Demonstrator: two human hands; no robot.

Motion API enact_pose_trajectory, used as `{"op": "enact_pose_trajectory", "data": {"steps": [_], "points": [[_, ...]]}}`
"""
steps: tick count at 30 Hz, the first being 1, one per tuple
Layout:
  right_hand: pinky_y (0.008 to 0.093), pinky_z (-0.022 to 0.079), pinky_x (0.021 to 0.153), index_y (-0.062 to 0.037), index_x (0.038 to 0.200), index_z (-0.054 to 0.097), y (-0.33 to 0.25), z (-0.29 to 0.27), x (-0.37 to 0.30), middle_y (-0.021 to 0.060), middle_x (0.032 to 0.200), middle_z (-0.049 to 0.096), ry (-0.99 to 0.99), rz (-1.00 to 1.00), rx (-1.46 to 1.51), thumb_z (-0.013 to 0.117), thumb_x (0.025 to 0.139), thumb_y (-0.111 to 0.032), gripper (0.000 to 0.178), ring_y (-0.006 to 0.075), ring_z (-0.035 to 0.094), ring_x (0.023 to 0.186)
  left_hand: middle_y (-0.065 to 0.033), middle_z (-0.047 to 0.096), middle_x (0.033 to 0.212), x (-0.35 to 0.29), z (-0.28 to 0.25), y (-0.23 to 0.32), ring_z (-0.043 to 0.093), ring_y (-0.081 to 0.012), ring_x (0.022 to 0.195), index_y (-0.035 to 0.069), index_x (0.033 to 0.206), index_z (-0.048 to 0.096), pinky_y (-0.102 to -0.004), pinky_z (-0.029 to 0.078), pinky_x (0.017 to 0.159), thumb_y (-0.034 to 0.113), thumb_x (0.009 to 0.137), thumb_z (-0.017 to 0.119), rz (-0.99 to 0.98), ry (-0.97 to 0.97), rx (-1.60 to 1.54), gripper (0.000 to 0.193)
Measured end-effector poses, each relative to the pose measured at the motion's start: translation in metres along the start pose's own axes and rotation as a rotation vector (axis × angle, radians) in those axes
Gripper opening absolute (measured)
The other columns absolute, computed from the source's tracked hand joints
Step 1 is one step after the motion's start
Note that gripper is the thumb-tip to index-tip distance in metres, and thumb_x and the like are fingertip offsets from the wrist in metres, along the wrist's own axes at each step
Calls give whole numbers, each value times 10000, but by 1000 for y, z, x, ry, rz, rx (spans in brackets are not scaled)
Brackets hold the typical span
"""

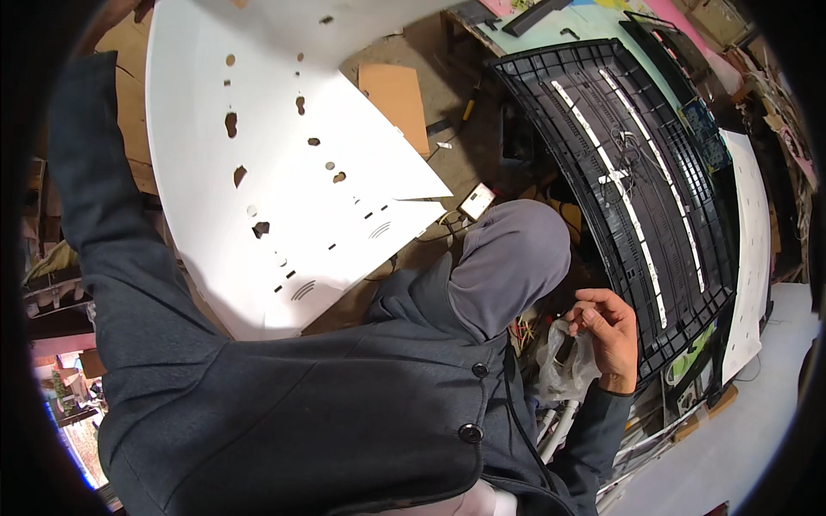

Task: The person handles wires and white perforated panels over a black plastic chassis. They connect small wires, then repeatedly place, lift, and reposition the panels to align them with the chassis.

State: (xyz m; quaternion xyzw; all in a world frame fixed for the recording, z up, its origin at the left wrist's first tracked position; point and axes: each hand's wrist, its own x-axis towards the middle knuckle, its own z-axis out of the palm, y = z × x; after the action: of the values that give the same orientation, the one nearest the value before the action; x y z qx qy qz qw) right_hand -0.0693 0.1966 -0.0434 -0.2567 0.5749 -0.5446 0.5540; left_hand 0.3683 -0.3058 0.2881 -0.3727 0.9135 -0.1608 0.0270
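A large, curved white sheet [292, 198] with several punched holes and slots stands up on my left side. My left arm [112, 189] reaches up along its left edge. Beyond the cuff the left hand is lost in shade at the rim, so its fingers cannot be made out. My right hand [607, 331] is raised in front of a clear plastic bag [564, 365], its fingers curled toward the thumb as in a pinch. Anything between the fingertips is too small to name. My bent knee [516, 258] in grey cloth sits between the sheet and this hand.
On the right leans a big black ribbed panel [585, 95] with two long white strips and thin wires. Beside it stands another white sheet [744, 258] with holes. A brown cardboard piece [396, 103] and a small white box [477, 202] lie beyond my knee.
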Motion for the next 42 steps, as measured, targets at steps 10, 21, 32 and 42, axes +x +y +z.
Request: {"op": "enact_pose_trajectory", "data": {"steps": [10,21,32,42], "points": [[271,545,724,44,1196,640,-4,-6,19,114,923,715,-22,37,-46,632,967,-47,247,148,663,769,-8,611,892,-41,54,-31,554,-62,709,21,1248,617,-243,414,505,265,1001,625,-262,-75,-531,346],[256,540,708,33,1178,653,-5,-4,36,95,905,719,-56,64,-68,649,955,-80,250,126,659,750,-44,618,732,-120,48,-153,555,-133,512,49,1131,626,-291,425,409,143,812,752,-706,-78,-438,356],[257,547,708,27,1184,653,10,-16,41,90,907,718,-54,87,-61,643,972,-83,239,127,664,761,-126,675,808,-100,58,-123,638,-244,576,16,1095,665,-419,445,405,8,773,676,-907,5,-188,322],[272,548,695,33,1186,645,21,-26,21,107,908,719,13,94,-57,626,969,-52,234,139,667,752,-133,669,928,-59,35,11,677,-275,677,37,1154,661,-415,479,402,77,719,780,-591,-13,-188,453]]}}
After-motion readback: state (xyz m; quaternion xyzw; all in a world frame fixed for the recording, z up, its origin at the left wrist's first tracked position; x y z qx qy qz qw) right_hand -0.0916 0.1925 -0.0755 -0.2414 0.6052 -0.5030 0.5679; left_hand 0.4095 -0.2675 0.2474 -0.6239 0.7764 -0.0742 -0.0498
